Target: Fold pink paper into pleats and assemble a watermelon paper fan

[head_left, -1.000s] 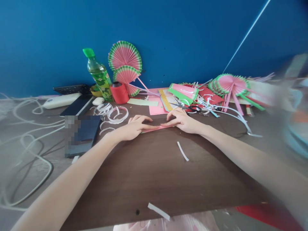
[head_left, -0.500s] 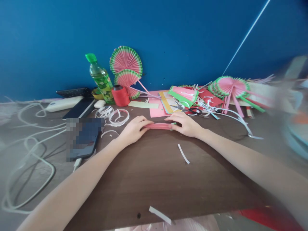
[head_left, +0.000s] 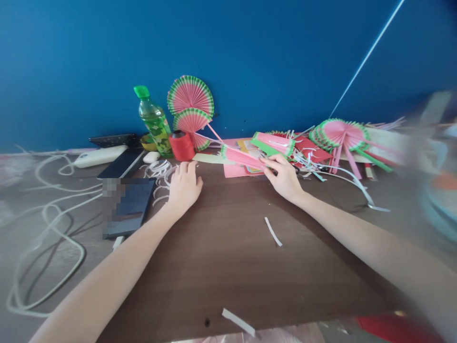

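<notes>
My right hand (head_left: 283, 178) pinches one end of a pleated pink paper (head_left: 241, 156) with a green and white edge. The folded paper slants up to the left, its green end partly fanned. My left hand (head_left: 184, 188) holds nothing that I can see; its fingers point forward and the thumb stands apart. Just beyond its fingertips is a spool of red thread (head_left: 183, 146); whether they touch, I cannot tell. White curled paper strips (head_left: 157, 167) lie beside that hand, partly covered by it.
Finished paper fans (head_left: 191, 97) lean on the blue wall; more fans (head_left: 341, 136) are piled at right. A green-capped bottle (head_left: 153, 121), a phone (head_left: 134, 207) and white cables (head_left: 80, 252) occupy the left. A loose paper strip (head_left: 273, 232) lies on the table, another (head_left: 238, 322) near its front edge.
My left hand has let go of the pleated paper and moved left towards the thread spool. The right hand has shifted slightly right and forward, and the paper's free end has swung up and fanned out.
</notes>
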### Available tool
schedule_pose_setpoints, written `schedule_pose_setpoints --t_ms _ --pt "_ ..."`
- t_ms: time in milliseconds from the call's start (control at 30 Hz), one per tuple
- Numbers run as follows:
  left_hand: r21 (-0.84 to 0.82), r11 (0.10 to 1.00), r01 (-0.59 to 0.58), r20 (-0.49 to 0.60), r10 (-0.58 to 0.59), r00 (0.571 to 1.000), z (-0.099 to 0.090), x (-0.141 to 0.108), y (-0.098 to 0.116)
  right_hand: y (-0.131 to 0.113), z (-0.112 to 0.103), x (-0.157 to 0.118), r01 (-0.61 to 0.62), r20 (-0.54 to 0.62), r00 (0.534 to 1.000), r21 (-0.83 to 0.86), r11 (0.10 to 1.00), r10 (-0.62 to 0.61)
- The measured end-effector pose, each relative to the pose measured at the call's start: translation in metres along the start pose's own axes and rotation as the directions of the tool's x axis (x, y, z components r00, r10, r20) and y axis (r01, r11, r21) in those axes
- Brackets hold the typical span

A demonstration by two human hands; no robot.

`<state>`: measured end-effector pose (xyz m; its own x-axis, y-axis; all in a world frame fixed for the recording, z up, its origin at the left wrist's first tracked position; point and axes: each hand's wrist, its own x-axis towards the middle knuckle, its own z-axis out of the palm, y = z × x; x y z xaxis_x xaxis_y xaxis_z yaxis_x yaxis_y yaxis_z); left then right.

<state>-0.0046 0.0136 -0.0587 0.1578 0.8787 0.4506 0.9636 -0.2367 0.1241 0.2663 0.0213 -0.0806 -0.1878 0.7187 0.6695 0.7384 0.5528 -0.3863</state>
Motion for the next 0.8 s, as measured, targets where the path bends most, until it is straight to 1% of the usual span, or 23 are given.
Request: schedule_pose_setpoints --t_ms 33,100,167,233,267,333,400,433,467,500,567,600,633,667,700,733,800 --pt "0.071 0.997 0.023 0.024 -0.024 0.999 0.000 0.000 -0.003 0.003 0.000 0.000 -0.019 -0.003 1.000 -0.027 0.999 0.019" --pt "0.163 0.986 0.044 0.056 -0.054 0.997 0.001 0.000 -0.009 0.008 0.002 0.000 -0.048 0.015 0.999 -0.087 0.995 0.049" --pt "0.205 0.978 0.046 0.066 -0.060 0.996 0.001 0.000 -0.014 0.010 0.003 -0.001 -0.072 0.036 0.996 -0.135 0.988 0.077" --pt "0.212 0.977 0.040 0.046 -0.050 0.998 0.001 0.000 -0.016 0.010 0.004 -0.002 -0.086 0.031 0.995 -0.166 0.982 0.092" --pt "0.196 0.980 0.041 0.020 -0.046 0.999 0.000 0.001 -0.017 0.010 0.005 -0.002 -0.088 0.020 0.995 -0.179 0.980 0.093" --pt "0.111 0.992 0.063 -0.068 -0.055 0.996 -0.002 0.003 -0.015 0.008 0.005 -0.003 -0.089 -0.007 0.996 -0.206 0.974 0.089" --pt "-0.053 0.992 0.111 -0.174 -0.119 0.978 -0.004 0.006 -0.012 0.007 0.005 -0.004 -0.099 -0.025 0.995 -0.231 0.968 0.096" --pt "-0.174 0.974 0.142 -0.199 -0.176 0.964 -0.005 0.009 -0.011 0.007 0.005 -0.004 -0.108 -0.027 0.994 -0.237 0.965 0.104" --pt "-0.320 0.932 0.169 -0.197 -0.241 0.950 -0.005 0.011 -0.010 0.007 0.005 -0.003 -0.118 -0.026 0.993 -0.237 0.964 0.115" --pt "-0.479 0.857 0.189 -0.170 -0.301 0.938 -0.006 0.013 -0.009 0.007 0.005 -0.003 -0.128 -0.024 0.992 -0.230 0.965 0.126" --pt "-0.753 0.628 0.198 -0.077 -0.384 0.920 -0.006 0.018 -0.009 0.007 0.004 -0.003 -0.134 -0.013 0.991 -0.206 0.969 0.134" --pt "-0.839 0.508 0.193 -0.034 -0.404 0.914 -0.006 0.020 -0.009 0.006 0.004 -0.002 -0.126 -0.004 0.992 -0.195 0.973 0.128" --pt "-0.894 0.408 0.183 -0.003 -0.415 0.910 -0.006 0.022 -0.009 0.006 0.003 -0.002 -0.114 0.004 0.993 -0.187 0.976 0.117" --pt "-0.927 0.335 0.171 0.016 -0.419 0.908 -0.006 0.023 -0.009 0.005 0.003 -0.002 -0.099 0.011 0.995 -0.182 0.978 0.103" --pt "-0.945 0.284 0.160 0.029 -0.415 0.909 -0.007 0.023 -0.009 0.003 0.002 -0.002 -0.082 0.019 0.996 -0.180 0.980 0.086" --pt "-0.957 0.254 0.142 0.028 -0.404 0.914 -0.007 0.023 -0.008 0.002 0.002 -0.003 -0.063 0.026 0.997 -0.181 0.981 0.069" --pt "-0.968 0.239 0.083 -0.011 -0.369 0.929 -0.009 0.022 -0.005 -0.002 0.000 -0.003 -0.027 0.034 0.999 -0.195 0.980 0.035"
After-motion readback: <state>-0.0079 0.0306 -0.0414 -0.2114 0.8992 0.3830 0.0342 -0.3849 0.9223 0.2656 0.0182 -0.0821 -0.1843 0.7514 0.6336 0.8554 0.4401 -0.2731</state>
